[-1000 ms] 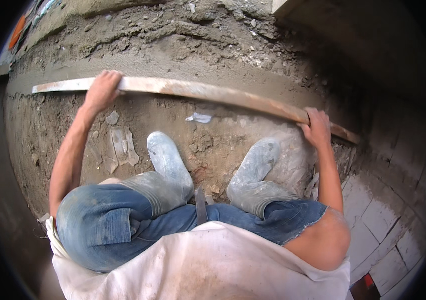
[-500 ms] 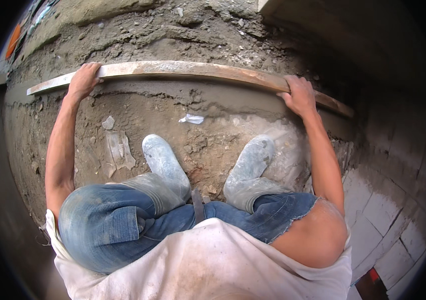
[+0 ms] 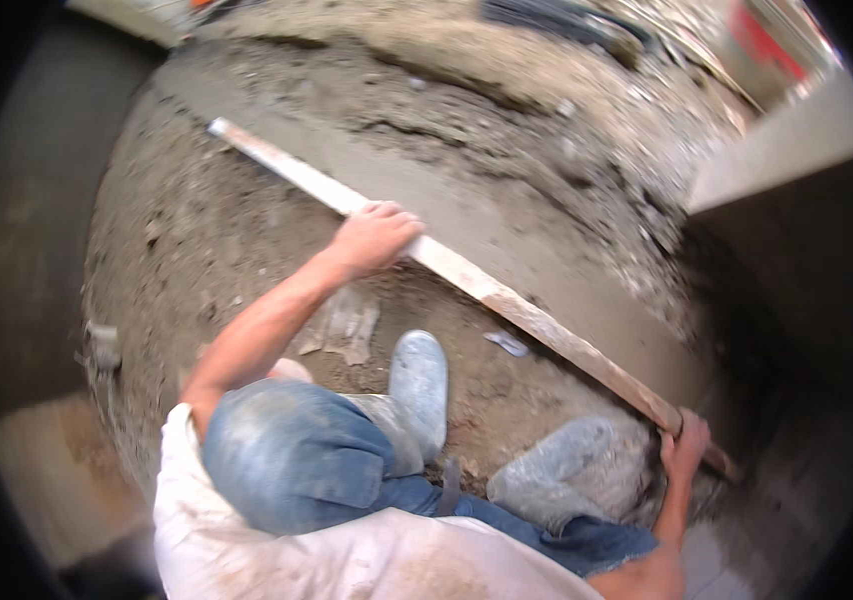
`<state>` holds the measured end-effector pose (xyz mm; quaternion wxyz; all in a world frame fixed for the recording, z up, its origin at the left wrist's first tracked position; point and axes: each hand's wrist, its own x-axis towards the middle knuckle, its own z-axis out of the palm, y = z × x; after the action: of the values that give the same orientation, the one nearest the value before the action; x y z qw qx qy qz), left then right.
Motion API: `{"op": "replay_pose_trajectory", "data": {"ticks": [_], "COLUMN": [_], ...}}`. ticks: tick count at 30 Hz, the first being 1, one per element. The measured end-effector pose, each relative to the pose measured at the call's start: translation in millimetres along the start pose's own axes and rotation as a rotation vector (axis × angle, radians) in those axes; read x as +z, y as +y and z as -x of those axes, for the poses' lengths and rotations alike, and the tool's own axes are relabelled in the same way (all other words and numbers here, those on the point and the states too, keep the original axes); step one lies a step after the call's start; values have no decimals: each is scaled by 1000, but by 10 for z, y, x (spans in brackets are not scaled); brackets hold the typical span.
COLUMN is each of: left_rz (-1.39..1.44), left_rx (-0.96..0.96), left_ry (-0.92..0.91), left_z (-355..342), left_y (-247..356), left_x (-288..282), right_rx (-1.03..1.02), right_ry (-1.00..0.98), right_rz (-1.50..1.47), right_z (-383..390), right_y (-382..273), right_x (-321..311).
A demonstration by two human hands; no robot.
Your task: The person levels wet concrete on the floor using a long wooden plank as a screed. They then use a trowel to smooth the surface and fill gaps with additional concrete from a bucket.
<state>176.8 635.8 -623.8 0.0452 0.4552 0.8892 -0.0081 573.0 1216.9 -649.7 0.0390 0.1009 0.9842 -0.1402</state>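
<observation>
Fingers of left hand (image 3: 377,240), far left, and right hand (image 3: 687,442), near right, around a long, straight, brown-stained white bar (image 3: 469,275).

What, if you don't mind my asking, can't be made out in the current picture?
All in the head view:
- The long plank's underside: hidden by its upper face.
- The stretch of plank beneath the left hand: covered by that hand.
- The whitish scrap: too small and blurred to identify.
- The shirt's lower part: cut off by the bottom edge.
</observation>
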Motion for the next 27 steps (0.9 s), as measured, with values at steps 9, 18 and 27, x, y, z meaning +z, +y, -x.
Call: {"op": "replay_pose_trajectory", "data": {"ticks": [9,18,27], "left_rz": [-150,-40,-28], "left_rx": [-345,-431,-402], "left_ry": [-239,-407,-258], "left_z": [-130,-211,-21], "left_y": [-1148,-1297,-996], "left_x": [-68,-119,219], "right_rx": [-165,-160,-61], "right_ry": [62,21,-110], "right_rz": [9,-3,-4], "right_z": [-1259,-1331,-976], "right_y": [-811,-964,-839], "right_x": [193,211,108]}}
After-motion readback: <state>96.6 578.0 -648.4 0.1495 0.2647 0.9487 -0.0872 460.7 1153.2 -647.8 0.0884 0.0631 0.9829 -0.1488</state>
